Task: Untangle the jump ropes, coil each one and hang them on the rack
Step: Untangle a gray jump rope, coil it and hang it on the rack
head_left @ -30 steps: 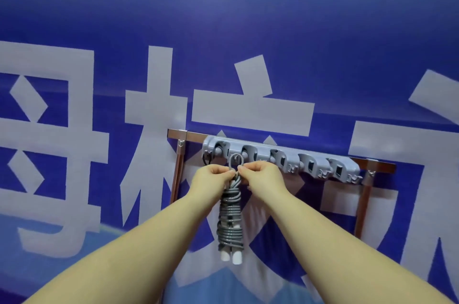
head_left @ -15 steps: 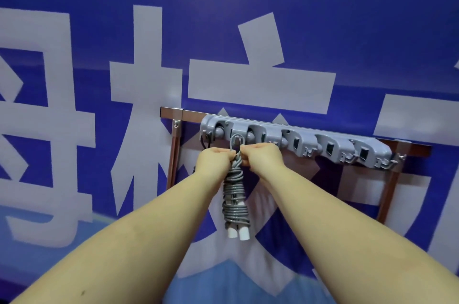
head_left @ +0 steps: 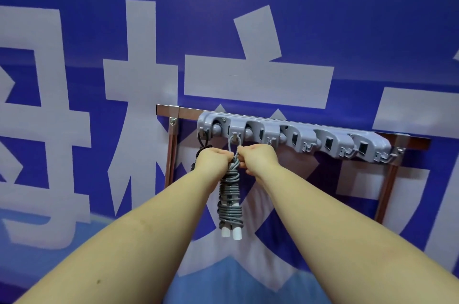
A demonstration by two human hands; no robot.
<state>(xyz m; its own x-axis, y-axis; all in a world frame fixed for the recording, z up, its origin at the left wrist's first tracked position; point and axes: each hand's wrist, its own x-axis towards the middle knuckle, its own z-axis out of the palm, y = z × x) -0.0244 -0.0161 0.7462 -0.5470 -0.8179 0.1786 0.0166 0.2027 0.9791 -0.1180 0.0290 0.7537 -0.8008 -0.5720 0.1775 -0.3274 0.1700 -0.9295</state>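
A: Left of centre in frame: black rope (head_left: 201,152) already hangs off the rack's first hook, mostly hidden behind the left hand (head_left: 214,159). If that hand swings out on release it could knock the black one off.

B: Grip on the left hand?

A: Fingers curled tight round the top of the grey jump rope (head_left: 231,194), just under its loop. Bundle hangs straight down mid-frame, white handle ends at the bottom.

B: Loop seated?

A: Looks like it's over the second hook (head_left: 234,136) of the grey rack (head_left: 293,138), but the hook is small and I can't tell how deep the loop sits. Judgement: let go early and the bundle's weight could pull a shallow loop off.

B: Right hand?

A: Right hand (head_left: 258,158) is also closed, pinching the cord beside the loop, touching the left hand's side of the bundle. Risk there: tugging sideways could loosen the wraps and the coil unwinds.

B: Further right?

A: Remaining rack slots look unoccupied. The frame (head_left: 248,112) holding the rack stands against the blue banner (head_left: 323,18); a hard downward yank might rock it. Just a guess.
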